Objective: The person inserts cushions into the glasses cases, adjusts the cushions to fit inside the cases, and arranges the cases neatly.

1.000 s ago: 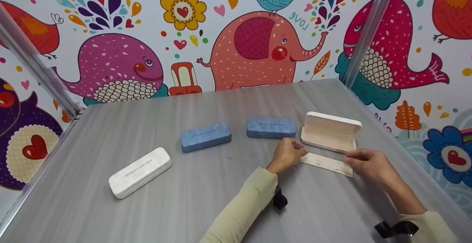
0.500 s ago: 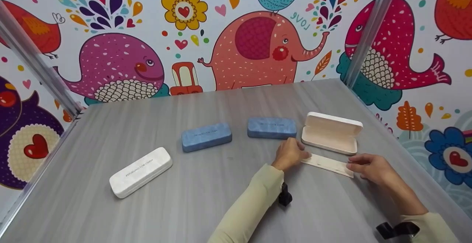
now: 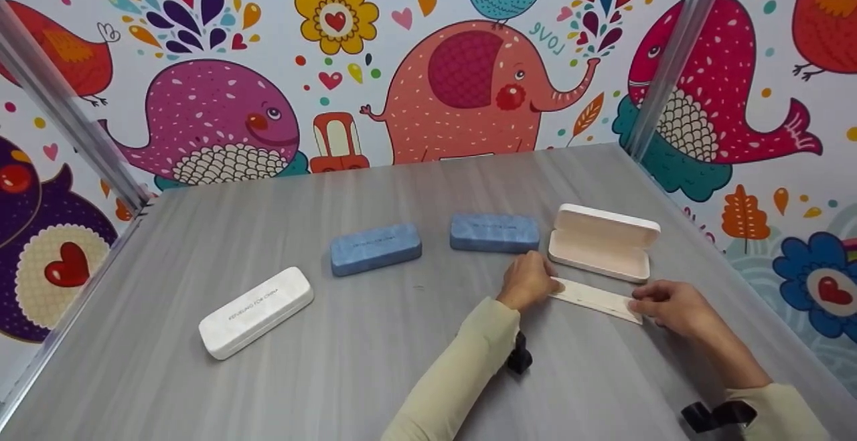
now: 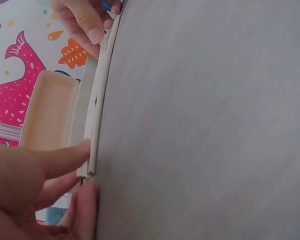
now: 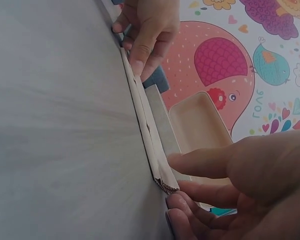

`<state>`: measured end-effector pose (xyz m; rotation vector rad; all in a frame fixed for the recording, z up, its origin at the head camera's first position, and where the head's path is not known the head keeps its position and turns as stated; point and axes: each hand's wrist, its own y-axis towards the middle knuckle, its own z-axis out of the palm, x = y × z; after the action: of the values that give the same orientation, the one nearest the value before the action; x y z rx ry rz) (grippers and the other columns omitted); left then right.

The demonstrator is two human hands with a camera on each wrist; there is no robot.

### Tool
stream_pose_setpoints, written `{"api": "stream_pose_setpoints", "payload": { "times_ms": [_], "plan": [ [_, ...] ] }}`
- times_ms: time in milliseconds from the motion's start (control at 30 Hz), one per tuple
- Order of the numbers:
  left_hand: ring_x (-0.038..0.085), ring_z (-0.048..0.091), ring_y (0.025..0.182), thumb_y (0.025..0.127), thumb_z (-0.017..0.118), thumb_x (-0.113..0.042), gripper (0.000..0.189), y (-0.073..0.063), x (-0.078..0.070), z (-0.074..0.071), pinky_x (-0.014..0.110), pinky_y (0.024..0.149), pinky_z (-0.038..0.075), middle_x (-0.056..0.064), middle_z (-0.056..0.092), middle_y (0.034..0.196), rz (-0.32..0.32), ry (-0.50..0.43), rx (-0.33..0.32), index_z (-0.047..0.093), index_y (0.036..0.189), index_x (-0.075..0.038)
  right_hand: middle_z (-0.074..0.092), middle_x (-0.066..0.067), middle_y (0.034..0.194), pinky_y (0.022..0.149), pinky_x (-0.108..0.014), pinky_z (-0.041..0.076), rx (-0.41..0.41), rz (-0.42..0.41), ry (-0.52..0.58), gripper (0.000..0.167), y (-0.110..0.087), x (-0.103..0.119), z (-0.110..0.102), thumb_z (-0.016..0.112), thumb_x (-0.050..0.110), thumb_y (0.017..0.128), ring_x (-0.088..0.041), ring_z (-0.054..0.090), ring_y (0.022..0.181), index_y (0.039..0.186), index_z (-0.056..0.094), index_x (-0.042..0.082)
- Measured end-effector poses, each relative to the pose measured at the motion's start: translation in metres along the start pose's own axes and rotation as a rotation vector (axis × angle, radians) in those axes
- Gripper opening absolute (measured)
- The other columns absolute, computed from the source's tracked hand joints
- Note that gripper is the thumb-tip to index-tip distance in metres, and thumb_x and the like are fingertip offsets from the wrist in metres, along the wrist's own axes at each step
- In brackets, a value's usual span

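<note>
A cream cloth [image 3: 594, 299], folded into a long narrow strip, lies on the grey table in front of an open white glasses case [image 3: 599, 247]. My left hand [image 3: 527, 282] pinches its left end, thumb on top. At the opposite end my right hand [image 3: 676, 304] holds the strip between thumb and fingers. The right wrist view shows layered zigzag edges on the cloth [image 5: 149, 132] beside the right fingertips. Behind it, the lined inside of the glasses case [image 5: 200, 122] is partly covered by the right hand.
Two closed blue glasses cases stand further back, one blue case [image 3: 494, 232] near my left hand and another blue case [image 3: 376, 249] left of it. A closed white glasses case [image 3: 256, 314] lies at the left. A patterned wall [image 3: 462, 93] borders the table.
My left hand has shifted slightly right along the cloth's left end. The right hand has come down onto the right end. The cases stay put.
</note>
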<state>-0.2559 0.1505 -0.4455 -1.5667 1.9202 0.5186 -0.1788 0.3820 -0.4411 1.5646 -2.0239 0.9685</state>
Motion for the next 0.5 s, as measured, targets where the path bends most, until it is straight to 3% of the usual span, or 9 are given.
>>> {"api": "stream_pose_setpoints", "payload": {
  "times_ms": [300,500],
  "plan": [
    [0.008,0.049,0.063,0.077,0.086,-0.016,0.016,-0.0011,0.0036,0.0005,0.022,0.058,0.040,-0.006,0.063,0.069,0.024,-0.012,0.007,0.072,0.071,-0.012,0.055,-0.004,0.079,0.060,-0.027,0.043,-0.037,-0.012,-0.048,0.025,-0.0006,0.0002,0.0066,0.073,0.024,0.092,-0.020,0.050,0.075,0.101,0.068,0.001],
    [0.007,0.049,0.059,0.081,0.082,-0.014,0.013,-0.0017,0.0044,-0.0030,0.020,0.052,0.039,-0.005,0.062,0.067,0.023,-0.104,0.065,0.072,0.072,-0.010,0.056,-0.005,0.084,0.064,-0.027,0.045,0.007,0.003,-0.030,0.026,-0.0003,0.0005,0.0011,0.071,0.026,0.094,-0.020,0.050,0.079,0.102,0.065,0.002]
  ]
}}
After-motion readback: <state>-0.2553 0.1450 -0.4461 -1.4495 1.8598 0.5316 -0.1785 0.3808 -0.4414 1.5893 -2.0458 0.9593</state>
